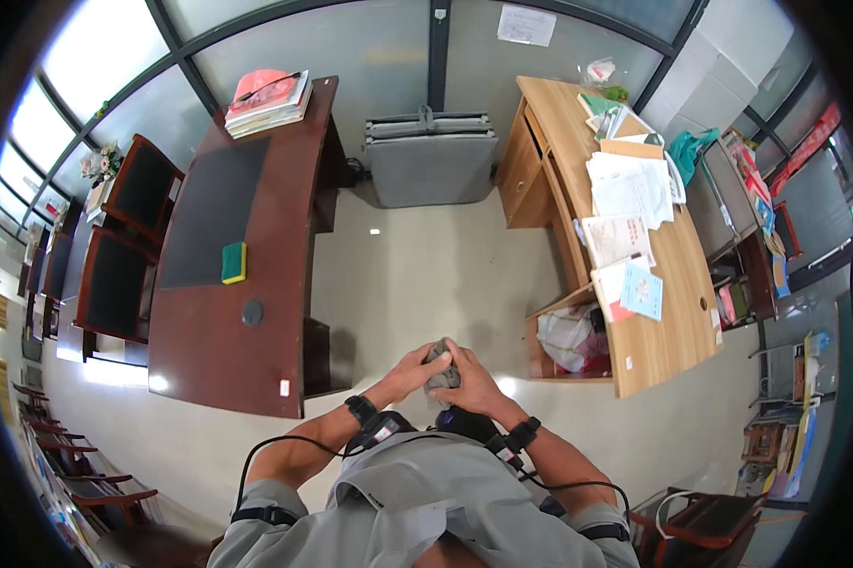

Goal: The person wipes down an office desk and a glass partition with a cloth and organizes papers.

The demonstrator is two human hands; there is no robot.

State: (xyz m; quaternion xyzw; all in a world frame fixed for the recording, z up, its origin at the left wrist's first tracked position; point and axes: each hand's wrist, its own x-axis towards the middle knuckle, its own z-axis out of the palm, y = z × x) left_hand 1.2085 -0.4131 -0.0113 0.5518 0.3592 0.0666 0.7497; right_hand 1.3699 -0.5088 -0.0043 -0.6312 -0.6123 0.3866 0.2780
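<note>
A crumpled grey cloth is bunched between my hands in front of my waist. My left hand grips it from one side, thumb laid across it. From the other side my right hand holds the same cloth with thumb and fingers. Both hands are above the floor, between two desks. On the dark red wooden desk to the left lie a green and yellow scouring sponge and a round dark disc, both apart from my hands.
To the right, a light wooden desk bears loose papers and booklets; bags sit in its lower compartment. A folded grey padded bed or mat leans by the glass partition. Chairs stand beyond the left desk, another chair behind right.
</note>
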